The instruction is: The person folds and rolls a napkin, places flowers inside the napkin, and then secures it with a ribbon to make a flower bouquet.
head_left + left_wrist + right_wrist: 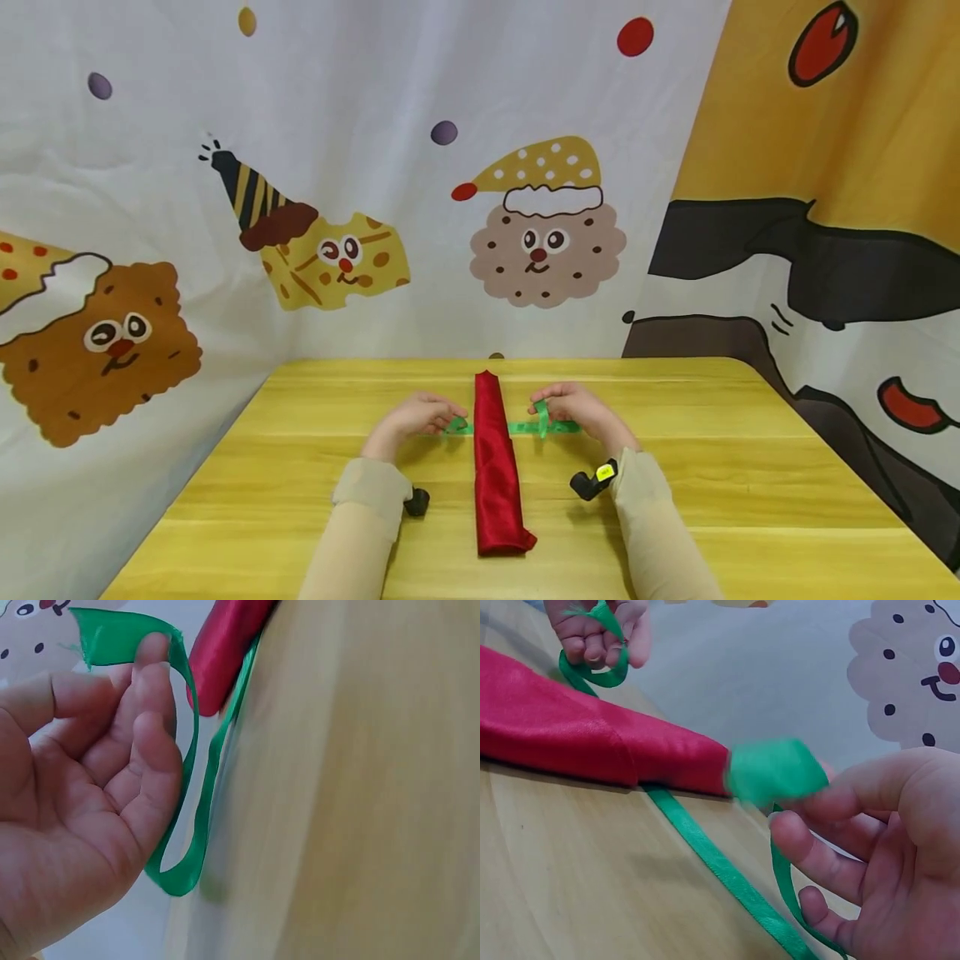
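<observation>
A long folded bundle of shiny red cloth (495, 475) lies lengthwise on the table, and a green ribbon (522, 428) passes crosswise beneath it near the far end. To the left of the cloth my left hand (423, 414) pinches one end of the ribbon (112, 636), raised off the wood; the slack loops down below the fingers. On the other side my right hand (573, 408) pinches the opposite end, a blurred flap of ribbon (776, 771) between thumb and fingers. Neither hand touches the cloth.
The wooden table (285, 517) runs back to a white curtain (360, 100) printed with cartoon biscuits and cheese. Small black devices sit at both wrists, the right one (592, 481) with a yellow label.
</observation>
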A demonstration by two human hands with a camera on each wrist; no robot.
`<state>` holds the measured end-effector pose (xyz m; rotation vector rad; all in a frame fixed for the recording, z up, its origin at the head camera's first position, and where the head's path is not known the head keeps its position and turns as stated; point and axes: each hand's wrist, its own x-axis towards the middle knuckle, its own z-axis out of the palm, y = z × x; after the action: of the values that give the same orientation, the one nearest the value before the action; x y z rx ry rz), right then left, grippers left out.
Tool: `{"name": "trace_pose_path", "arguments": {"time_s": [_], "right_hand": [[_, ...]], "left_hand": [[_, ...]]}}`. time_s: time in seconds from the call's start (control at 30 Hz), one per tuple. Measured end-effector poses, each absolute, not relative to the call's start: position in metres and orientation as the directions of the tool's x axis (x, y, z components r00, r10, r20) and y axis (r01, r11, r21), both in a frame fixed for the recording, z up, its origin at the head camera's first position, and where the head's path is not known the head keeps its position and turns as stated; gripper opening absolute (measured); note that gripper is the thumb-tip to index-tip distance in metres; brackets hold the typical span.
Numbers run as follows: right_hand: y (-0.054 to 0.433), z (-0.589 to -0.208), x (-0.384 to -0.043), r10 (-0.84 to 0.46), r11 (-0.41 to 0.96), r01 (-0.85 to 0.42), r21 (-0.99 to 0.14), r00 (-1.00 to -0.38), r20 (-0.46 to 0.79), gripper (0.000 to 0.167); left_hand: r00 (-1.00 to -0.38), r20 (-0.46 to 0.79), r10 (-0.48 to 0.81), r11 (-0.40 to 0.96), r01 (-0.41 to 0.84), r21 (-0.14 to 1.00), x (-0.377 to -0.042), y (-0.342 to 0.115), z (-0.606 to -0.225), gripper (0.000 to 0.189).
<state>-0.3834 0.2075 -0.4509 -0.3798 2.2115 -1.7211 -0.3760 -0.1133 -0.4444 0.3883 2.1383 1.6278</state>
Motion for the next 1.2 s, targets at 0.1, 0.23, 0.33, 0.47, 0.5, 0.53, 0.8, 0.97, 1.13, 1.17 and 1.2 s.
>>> {"name": "trace_pose_path", "arguments": {"time_s": [0.1,0.23,0.33,0.47,0.5,0.53,0.8,0.97,1.13,1.17,1.2], "right_hand": [[0.203,-0.452,-0.384,-0.396,0.256,-0.019,-0.967,-0.914,-0.087,0.032],[0.197,-0.453,-0.383,-0.407,0.270,-0.027,-0.963,-0.909,-0.089,0.029],[0.193,-0.453,-0.382,-0.423,0.282,-0.054,-0.958,-0.903,-0.073,0.026],[0.187,-0.449,-0.381,-0.429,0.336,-0.122,-0.934,-0.903,-0.037,0.024],[0.185,-0.447,-0.381,-0.423,0.356,-0.130,-0.926,-0.906,-0.036,0.023],[0.184,-0.446,-0.380,-0.416,0.381,-0.144,-0.913,-0.909,-0.030,0.023],[0.169,-0.437,-0.372,-0.399,0.506,-0.234,-0.830,-0.917,0.016,0.018],[0.156,-0.436,-0.367,-0.442,0.528,-0.294,-0.797,-0.896,0.038,0.017],[0.147,-0.436,-0.364,-0.480,0.524,-0.339,-0.781,-0.876,0.059,0.016],[0.146,-0.435,-0.363,-0.491,0.517,-0.348,-0.782,-0.869,0.062,0.016],[0.144,-0.435,-0.363,-0.503,0.509,-0.355,-0.784,-0.862,0.064,0.016]], "left_hand": [[-0.866,-0.161,0.474,0.242,-0.047,0.969,-0.375,-0.110,-0.445,0.028],[-0.873,-0.148,0.465,0.256,-0.028,0.966,-0.373,-0.108,-0.446,0.025],[-0.877,-0.147,0.458,0.272,-0.020,0.962,-0.372,-0.106,-0.446,0.025],[-0.877,-0.134,0.461,0.253,-0.015,0.967,-0.373,-0.103,-0.446,0.025],[-0.880,-0.128,0.458,0.249,-0.012,0.968,-0.373,-0.102,-0.445,0.025],[-0.883,-0.123,0.453,0.249,-0.008,0.968,-0.374,-0.101,-0.445,0.025],[-0.921,-0.116,0.373,0.343,0.021,0.939,-0.373,-0.090,-0.441,0.021],[-0.928,-0.111,0.356,0.394,0.041,0.918,-0.371,-0.084,-0.440,0.020],[-0.939,-0.093,0.331,0.411,0.055,0.910,-0.371,-0.081,-0.442,0.019],[-0.941,-0.089,0.327,0.419,0.060,0.906,-0.371,-0.080,-0.442,0.019],[-0.941,-0.088,0.326,0.428,0.064,0.901,-0.370,-0.080,-0.441,0.020]]}}
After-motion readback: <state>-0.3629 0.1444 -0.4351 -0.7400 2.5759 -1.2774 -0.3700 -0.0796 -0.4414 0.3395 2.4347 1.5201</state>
